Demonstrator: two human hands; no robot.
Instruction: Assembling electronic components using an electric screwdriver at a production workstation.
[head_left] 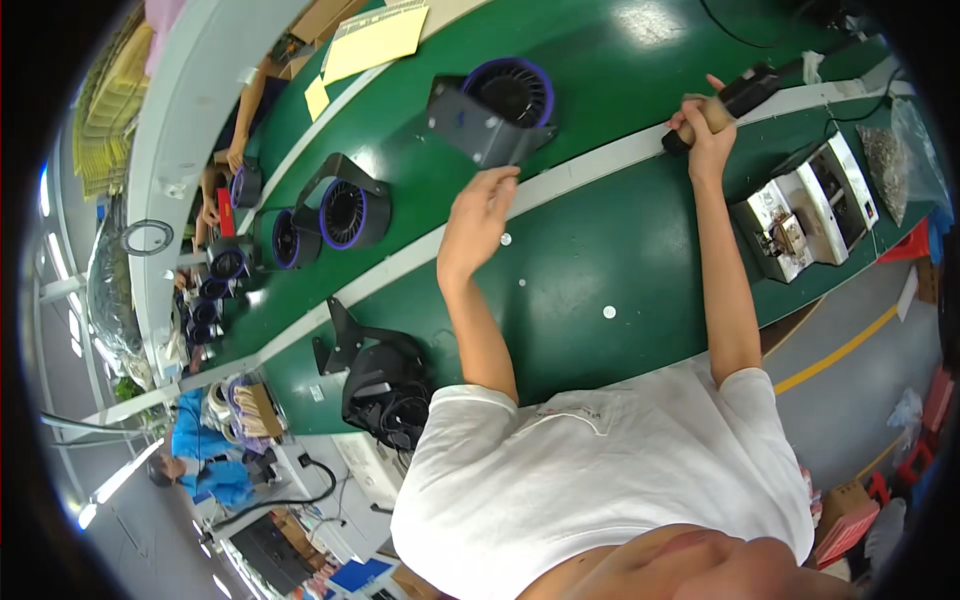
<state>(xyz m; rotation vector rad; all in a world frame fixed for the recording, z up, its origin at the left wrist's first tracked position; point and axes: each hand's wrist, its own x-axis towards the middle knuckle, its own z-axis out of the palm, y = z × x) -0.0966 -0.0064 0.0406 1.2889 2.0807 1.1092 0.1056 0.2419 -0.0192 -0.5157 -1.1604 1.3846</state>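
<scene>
My left hand (472,225) is at the near edge of a black metal bracket on a round fan (510,95) with a purple rim. Its fingers are closed together at the bracket's lower edge, slightly blurred. The fan is on the green belt, beyond the pale rail. My right hand (703,128) is wrapped round a black and tan powered screwdriver (745,92), held over the rail at the right. The tool's tip is hard to make out.
More purple-rimmed fans (345,215) stand along the belt to the left, near another person's hands (237,155). A black bracketed unit (385,375) lies on my side of the rail (590,170). At right are a metal fixture (800,215) and a bag of screws (890,165).
</scene>
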